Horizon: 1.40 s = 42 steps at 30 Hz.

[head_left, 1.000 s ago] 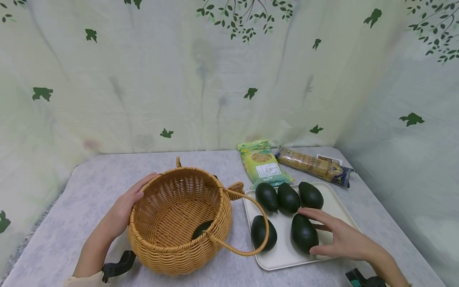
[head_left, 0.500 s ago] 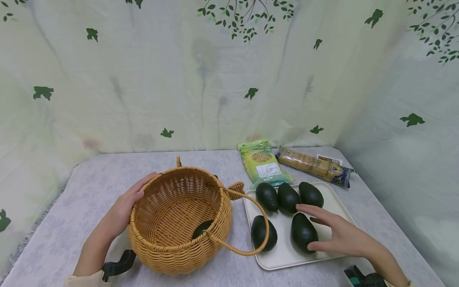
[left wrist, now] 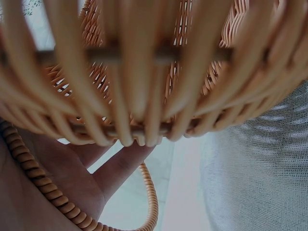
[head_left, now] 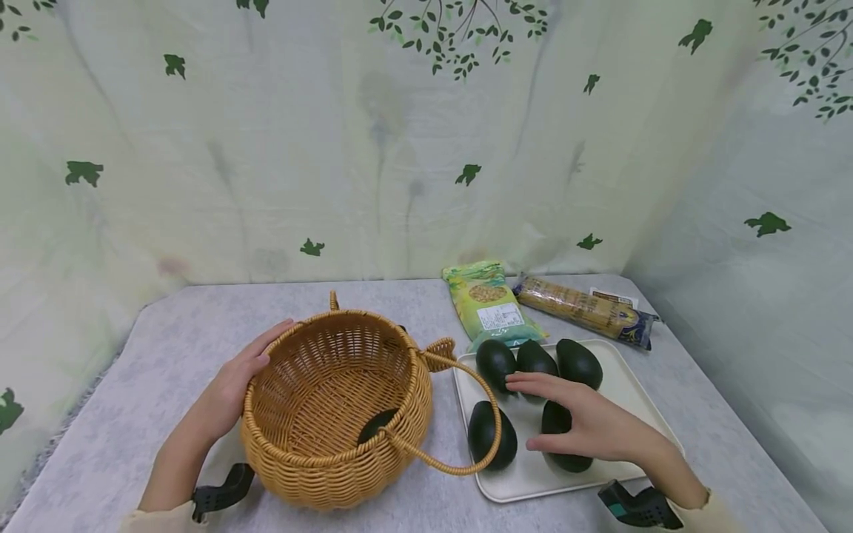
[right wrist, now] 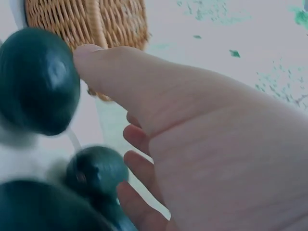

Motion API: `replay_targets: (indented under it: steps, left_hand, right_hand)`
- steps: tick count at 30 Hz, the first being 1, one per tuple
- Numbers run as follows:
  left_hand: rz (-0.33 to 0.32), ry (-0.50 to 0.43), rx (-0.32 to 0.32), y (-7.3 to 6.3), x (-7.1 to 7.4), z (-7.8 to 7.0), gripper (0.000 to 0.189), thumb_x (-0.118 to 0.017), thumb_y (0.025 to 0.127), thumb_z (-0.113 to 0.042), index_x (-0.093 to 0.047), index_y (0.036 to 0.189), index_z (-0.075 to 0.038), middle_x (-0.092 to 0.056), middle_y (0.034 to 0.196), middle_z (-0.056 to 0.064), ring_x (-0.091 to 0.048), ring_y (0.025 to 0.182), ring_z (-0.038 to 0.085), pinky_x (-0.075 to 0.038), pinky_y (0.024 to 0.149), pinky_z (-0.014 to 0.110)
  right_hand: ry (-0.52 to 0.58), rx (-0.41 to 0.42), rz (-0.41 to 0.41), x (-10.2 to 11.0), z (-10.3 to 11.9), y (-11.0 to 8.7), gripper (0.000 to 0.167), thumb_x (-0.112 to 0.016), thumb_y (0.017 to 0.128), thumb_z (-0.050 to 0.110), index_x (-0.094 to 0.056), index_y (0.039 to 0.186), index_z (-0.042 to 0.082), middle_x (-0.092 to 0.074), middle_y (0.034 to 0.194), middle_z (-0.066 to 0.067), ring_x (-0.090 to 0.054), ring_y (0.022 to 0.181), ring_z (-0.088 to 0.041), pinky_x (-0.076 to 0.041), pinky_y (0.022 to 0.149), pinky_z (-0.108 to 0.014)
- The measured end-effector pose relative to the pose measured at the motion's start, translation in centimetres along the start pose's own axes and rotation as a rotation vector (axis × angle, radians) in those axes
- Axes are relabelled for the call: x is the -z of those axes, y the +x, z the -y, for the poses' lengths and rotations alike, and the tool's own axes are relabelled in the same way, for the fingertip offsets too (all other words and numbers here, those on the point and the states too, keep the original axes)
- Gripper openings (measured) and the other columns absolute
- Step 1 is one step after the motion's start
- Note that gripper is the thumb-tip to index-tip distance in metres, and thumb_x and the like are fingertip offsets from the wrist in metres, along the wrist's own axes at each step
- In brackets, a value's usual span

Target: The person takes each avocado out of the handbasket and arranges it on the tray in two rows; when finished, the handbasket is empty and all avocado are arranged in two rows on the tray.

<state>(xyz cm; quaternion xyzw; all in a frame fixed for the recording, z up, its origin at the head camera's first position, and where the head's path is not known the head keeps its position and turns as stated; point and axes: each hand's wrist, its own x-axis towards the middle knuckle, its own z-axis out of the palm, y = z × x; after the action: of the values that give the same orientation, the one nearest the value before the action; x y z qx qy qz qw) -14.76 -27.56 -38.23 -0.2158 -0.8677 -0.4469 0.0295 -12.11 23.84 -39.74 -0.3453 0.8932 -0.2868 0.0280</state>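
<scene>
A wicker basket (head_left: 333, 481) with a loop handle (head_left: 460, 469) stands left of centre, one avocado (head_left: 376, 426) inside. My left hand (head_left: 229, 389) rests against its left side, fingers stretched along the rim; the left wrist view shows the fingers (left wrist: 126, 166) touching the weave, tips hidden. Over the white tray (head_left: 516, 485) my right hand (head_left: 593, 422) is spread, holding nothing. Thumb and fingers point left toward the front-left avocado (head_left: 492, 437). The hand partly covers the front-right avocado (head_left: 566, 463). In the right wrist view, the thumb overlaps the edge of an avocado (right wrist: 41, 79).
Three more avocados, left (head_left: 495, 364), middle (head_left: 535, 357) and right (head_left: 580, 363), line the tray's back. Behind them lie a green-yellow bag (head_left: 493, 303) and a long clear packet (head_left: 580, 305). The basket handle reaches over the tray's left edge. A leaf-print curtain (head_left: 373, 148) encloses the table.
My right hand has moved left from around the front-right avocado, which stays on the tray, toward the front-left one. My left hand and the basket have stayed put.
</scene>
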Motion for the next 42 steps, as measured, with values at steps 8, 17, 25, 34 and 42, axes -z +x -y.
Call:
replay_targets:
  steps: [8, 17, 25, 34, 42]
  left_hand:
    - [-0.002, 0.0, -0.001, -0.1, 0.0, 0.1, 0.051, -0.024, 0.114, -0.026, -0.03, 0.164, -0.021, -0.031, 0.166, 0.014, -0.036, 0.134, -0.013, -0.042, 0.098, 0.023]
    - [-0.002, 0.024, 0.007, 0.1, 0.0, -0.1, 0.05, -0.025, 0.114, -0.027, -0.031, 0.164, -0.021, -0.03, 0.167, 0.013, -0.037, 0.141, 0.0, -0.04, 0.098, 0.02]
    - [-0.001, 0.019, -0.005, 0.1, 0.0, 0.1, 0.05, -0.025, 0.114, -0.026, -0.032, 0.163, -0.023, -0.029, 0.168, 0.014, -0.034, 0.137, -0.011, -0.041, 0.098, 0.02]
    - [0.0, 0.04, 0.003, 0.1, 0.0, 0.0, 0.05, -0.023, 0.114, -0.027, -0.031, 0.163, -0.023, -0.027, 0.168, 0.015, -0.037, 0.147, 0.033, -0.041, 0.098, 0.021]
    - [0.002, 0.025, -0.002, 0.1, 0.0, 0.1, 0.05, -0.024, 0.114, -0.026, -0.032, 0.163, -0.023, -0.027, 0.168, 0.015, -0.036, 0.147, 0.015, -0.039, 0.098, 0.02]
  right_hand:
    - [0.013, 0.02, 0.092, -1.3, 1.4, 2.4, 0.063, -0.07, 0.095, 0.051, -0.061, 0.144, 0.013, -0.054, 0.153, -0.007, -0.055, 0.137, -0.03, -0.051, 0.104, -0.049]
    - [0.003, 0.0, 0.18, -1.0, 1.3, 1.6, 0.054, -0.069, 0.097, 0.049, -0.061, 0.144, 0.025, -0.047, 0.158, -0.006, -0.05, 0.14, -0.032, -0.05, 0.104, -0.048]
    - [-0.059, -0.025, 0.099, -0.2, 1.1, 0.6, 0.038, -0.067, 0.097, 0.052, -0.068, 0.129, 0.032, -0.055, 0.151, 0.0, -0.055, 0.135, -0.028, -0.052, 0.1, -0.048]
    - [-0.073, -0.048, 0.073, 0.0, 1.1, 0.8, 0.037, -0.068, 0.097, 0.051, -0.069, 0.123, 0.025, -0.067, 0.13, 0.007, -0.064, 0.116, -0.013, -0.055, 0.095, -0.039]
    - [-0.088, -0.008, 0.114, 0.6, 0.9, 0.1, 0.027, -0.066, 0.101, 0.039, -0.069, 0.127, 0.032, -0.063, 0.138, 0.004, -0.06, 0.126, -0.02, -0.053, 0.098, -0.043]
